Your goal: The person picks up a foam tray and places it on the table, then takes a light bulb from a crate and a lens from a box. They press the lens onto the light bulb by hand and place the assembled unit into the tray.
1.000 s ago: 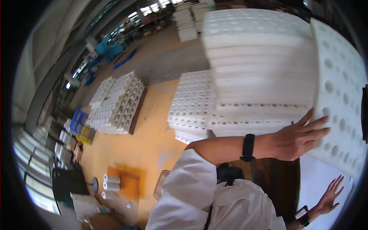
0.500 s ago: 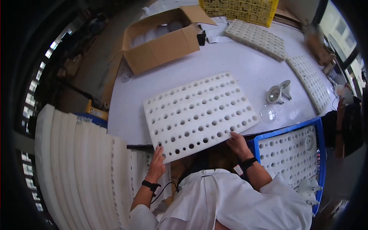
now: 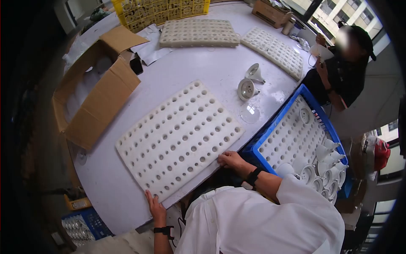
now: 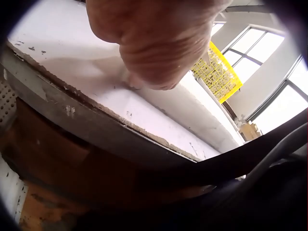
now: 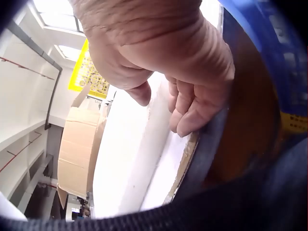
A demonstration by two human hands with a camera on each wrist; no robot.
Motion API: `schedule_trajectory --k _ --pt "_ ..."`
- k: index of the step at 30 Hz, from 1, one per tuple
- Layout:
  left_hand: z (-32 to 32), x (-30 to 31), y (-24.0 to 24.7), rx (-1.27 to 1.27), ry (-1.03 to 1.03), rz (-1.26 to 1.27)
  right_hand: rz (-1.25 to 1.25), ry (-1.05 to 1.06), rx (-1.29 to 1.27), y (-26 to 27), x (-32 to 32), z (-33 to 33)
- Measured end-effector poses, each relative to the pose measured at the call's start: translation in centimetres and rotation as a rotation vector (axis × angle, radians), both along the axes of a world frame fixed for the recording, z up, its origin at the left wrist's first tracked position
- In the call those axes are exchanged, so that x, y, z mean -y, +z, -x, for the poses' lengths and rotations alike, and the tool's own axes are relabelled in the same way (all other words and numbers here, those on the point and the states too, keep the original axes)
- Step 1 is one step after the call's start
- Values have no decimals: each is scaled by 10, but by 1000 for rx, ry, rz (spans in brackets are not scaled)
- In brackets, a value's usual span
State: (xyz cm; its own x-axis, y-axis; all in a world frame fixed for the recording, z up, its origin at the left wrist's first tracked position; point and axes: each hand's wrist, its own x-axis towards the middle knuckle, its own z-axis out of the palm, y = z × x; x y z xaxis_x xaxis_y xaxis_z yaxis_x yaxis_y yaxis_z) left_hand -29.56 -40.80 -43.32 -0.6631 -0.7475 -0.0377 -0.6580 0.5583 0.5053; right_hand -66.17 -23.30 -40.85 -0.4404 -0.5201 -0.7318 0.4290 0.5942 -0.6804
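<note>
A white foam board [image 3: 172, 136] with rows of round holes lies flat on the white table near its front edge. At its near left corner is my left hand [image 3: 157, 211], fingers extended against the edge; its fingers are mostly hidden in the left wrist view. My right hand [image 3: 236, 162] grips the front edge near the right corner. In the right wrist view, its thumb touches the board's side [image 5: 139, 154] and the other fingers curl low by the tabletop edge. Beyond the board sit two white cone-shaped lamp housings [image 3: 247, 89] and a clear round cover [image 3: 250, 114].
To the right, a blue crate [image 3: 253, 153] contains a holed board and several lamp housings. An open cardboard box [image 3: 103, 108] stands left. Farther back are a yellow crate [image 3: 163, 13] and more holed boards [image 3: 198, 33]. Another person [image 3: 342, 78] works at the far right.
The view swung from the foam stack to the table. My hands brought the board over, and it has gone from tilted over the table's front edge to lying flat.
</note>
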Motion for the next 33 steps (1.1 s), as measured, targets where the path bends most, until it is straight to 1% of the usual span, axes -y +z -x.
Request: schedule_trajectory --k 1,3,5,7,9,11,12,13,15,16,17,19,20,21,22,23,24,25,26,27,28,30,31,32,33 --pt "-1 1 -3 3 3 13 -12 -27 -13 10 -4 6" --pt "0 3 -8 -21 -28 12 192 -52 -320 33 -2 26" --pt "0 4 -10 14 -25 1 207 -41 -588 51 -12 69" --pt "4 7 -5 6 -37 -16 192 -128 -832 54 -17 121" --pt "-1 7 -10 7 -21 -40 8 -121 -1093 50 -23 176" --pt "-4 9 -11 24 -41 -36 -169 -92 -1200 45 -25 215" --pt "-5 12 -10 50 -45 -36 -245 -41 -1172 33 -27 235" --pt "-5 16 -9 55 -51 -33 -246 -48 -1166 28 -23 246" --pt "-6 23 0 103 -56 -52 -314 24 -1243 13 -19 263" --pt "-5 25 6 108 -58 -52 -336 74 -1179 8 -16 275" --pt "-5 26 14 146 -86 -45 -332 72 -1178 1 -13 283" --pt "-6 25 22 187 -109 -38 -322 157 -1293 -15 -7 298" --pt "-10 24 23 120 -9 -87 -303 172 -1228 -21 -5 308" --pt "-18 24 23 56 94 -136 -298 175 -1221 -28 -3 316" --pt "-24 27 19 28 157 -47 -280 180 -1212 -37 0 322" --pt "-28 28 11 41 170 -46 -260 191 -1203 -46 3 326" --pt "-20 29 16 -23 254 -96 -245 209 -1191 -40 7 324" --pt "-11 30 25 -85 345 -138 -389 246 -1116 -19 14 317" --pt "6 27 34 -113 318 -135 -525 290 -1039 -10 21 310" --pt "29 25 43 -142 296 -127 -505 274 -1130 -25 19 313" --pt "50 24 50 -159 276 -191 -518 320 -1153 -30 20 316" --pt "88 21 65 -239 260 -288 -465 295 -1162 -14 30 303" --pt "107 17 72 -302 248 -333 -301 241 -1156 -10 34 295" --pt "124 14 79 -337 274 -460 -135 157 -1139 1 42 279" --pt "142 10 84 -379 287 -593 -42 187 -1068 33 55 253"
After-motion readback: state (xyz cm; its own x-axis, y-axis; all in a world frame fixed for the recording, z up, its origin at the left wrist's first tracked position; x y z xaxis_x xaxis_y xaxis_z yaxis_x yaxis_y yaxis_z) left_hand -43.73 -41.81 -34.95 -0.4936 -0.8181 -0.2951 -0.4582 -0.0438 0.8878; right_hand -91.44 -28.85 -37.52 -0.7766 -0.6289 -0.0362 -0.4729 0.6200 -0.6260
